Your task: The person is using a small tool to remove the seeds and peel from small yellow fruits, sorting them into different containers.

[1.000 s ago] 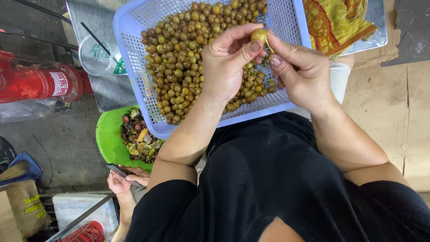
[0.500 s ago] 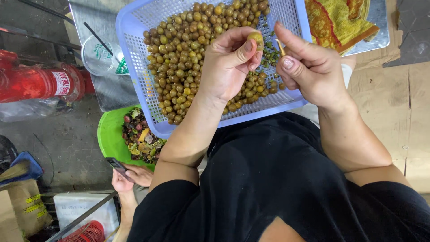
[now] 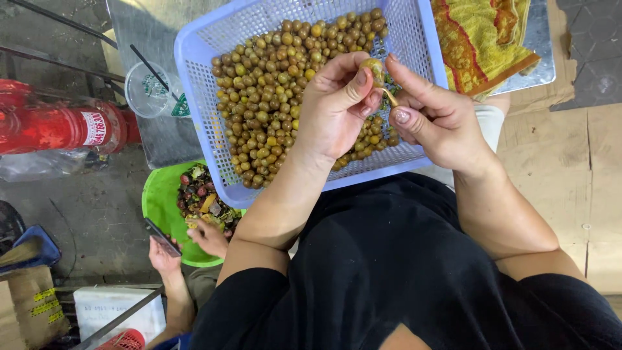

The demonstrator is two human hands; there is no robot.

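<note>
So, far left: red cylinder lying on its side on grey floor, clear plastic cup w/ dark straw just right of it.
Lower left: green bowl w/ mixed scraps; another person's hands at its rim, 1 holding a dark flat object, can't tell what.
Centre: blue mesh basket full of small olive-brown round fruits.
Left hand: over basket, thumb + fingers pinched on 1 small fruit, held above the heap.
Right hand: touching left, fingertips on the same fruit from the right, gripping a thin pale stick just under it.
Right: yellow-red cloth on metal tray, cardboard below.
</note>
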